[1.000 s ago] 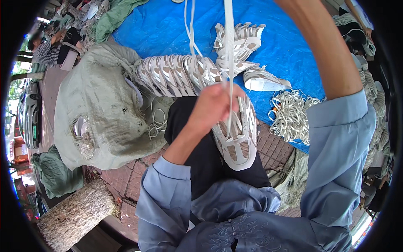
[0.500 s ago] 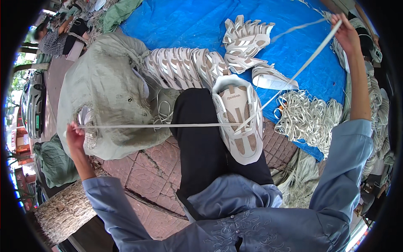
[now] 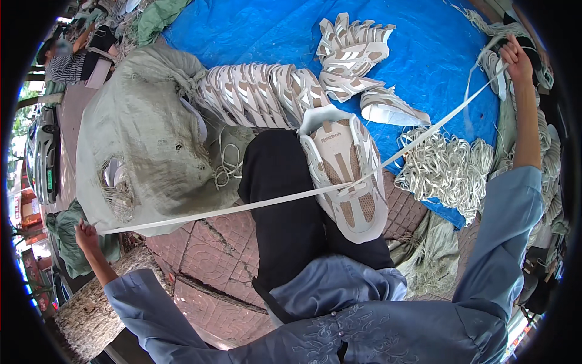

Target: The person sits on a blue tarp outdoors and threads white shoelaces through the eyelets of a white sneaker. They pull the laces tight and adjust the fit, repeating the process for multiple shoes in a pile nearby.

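On my lap lies a white, beige and brown shoe upper point(image 3: 339, 155), its toe toward me. A long white shoelace point(image 3: 273, 202) passes through the upper near its toe end and is pulled out taut to both sides. My left hand point(image 3: 88, 235) is closed around one end, far out at the left, low beside the sack. My right hand point(image 3: 518, 60) pinches the other side of the lace, raised at the upper right; a loose tail hangs from it over the blue sheet.
A woven sack point(image 3: 145, 139) with torn holes stands at left. Rows of similar uppers point(image 3: 257, 94) lie beyond my knees on a blue tarp point(image 3: 260, 30). A heap of white laces point(image 3: 445, 170) sits at right. Behind the sack are a log point(image 3: 100, 309), a parked car point(image 3: 45, 158) and another person point(image 3: 66, 64).
My left hand has moved outward and down, and my right hand slightly outward and down. The lace now runs nearly straight between them across the upper.
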Available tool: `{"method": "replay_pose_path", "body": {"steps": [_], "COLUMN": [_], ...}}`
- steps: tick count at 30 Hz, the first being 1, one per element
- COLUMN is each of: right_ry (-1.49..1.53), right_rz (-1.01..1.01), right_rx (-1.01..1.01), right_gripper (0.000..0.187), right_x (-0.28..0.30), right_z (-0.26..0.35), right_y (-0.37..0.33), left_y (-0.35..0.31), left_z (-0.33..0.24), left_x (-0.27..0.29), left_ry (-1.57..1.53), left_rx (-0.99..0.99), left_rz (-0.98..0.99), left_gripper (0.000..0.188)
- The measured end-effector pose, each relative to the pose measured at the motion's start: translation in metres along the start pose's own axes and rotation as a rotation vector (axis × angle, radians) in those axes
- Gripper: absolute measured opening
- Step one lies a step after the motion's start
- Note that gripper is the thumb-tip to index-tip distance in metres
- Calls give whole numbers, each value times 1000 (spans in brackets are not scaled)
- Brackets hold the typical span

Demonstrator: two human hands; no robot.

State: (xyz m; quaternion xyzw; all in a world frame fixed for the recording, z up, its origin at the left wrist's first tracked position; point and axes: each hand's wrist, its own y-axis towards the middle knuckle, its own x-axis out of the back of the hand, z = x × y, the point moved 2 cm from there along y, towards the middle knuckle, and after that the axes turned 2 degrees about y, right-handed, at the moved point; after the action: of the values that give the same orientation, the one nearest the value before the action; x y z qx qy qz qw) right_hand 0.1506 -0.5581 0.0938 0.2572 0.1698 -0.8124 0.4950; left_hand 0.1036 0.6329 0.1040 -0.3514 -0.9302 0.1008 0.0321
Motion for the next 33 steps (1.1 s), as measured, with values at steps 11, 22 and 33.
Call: {"method": "replay_pose_path", "body": {"steps": [11,22,33], "right_ry": [-273,-701,-870], "right_rz": [93,-35,215], "right_rx": [216,160,118], "right_gripper": [39,39,40], "right_x": [23,13,-13], "right_z": [76,88,59], "right_y": [-9,-39,-83], "left_y": [66,-379,-496], "left_z": [-140,97,193], "left_x": [17,-332,-388], "left_ry": [402,1189,930], "left_rx": [-188,-1711,-1647], "left_rz": [272,1069,1564], "left_gripper": [20,39,12]}}
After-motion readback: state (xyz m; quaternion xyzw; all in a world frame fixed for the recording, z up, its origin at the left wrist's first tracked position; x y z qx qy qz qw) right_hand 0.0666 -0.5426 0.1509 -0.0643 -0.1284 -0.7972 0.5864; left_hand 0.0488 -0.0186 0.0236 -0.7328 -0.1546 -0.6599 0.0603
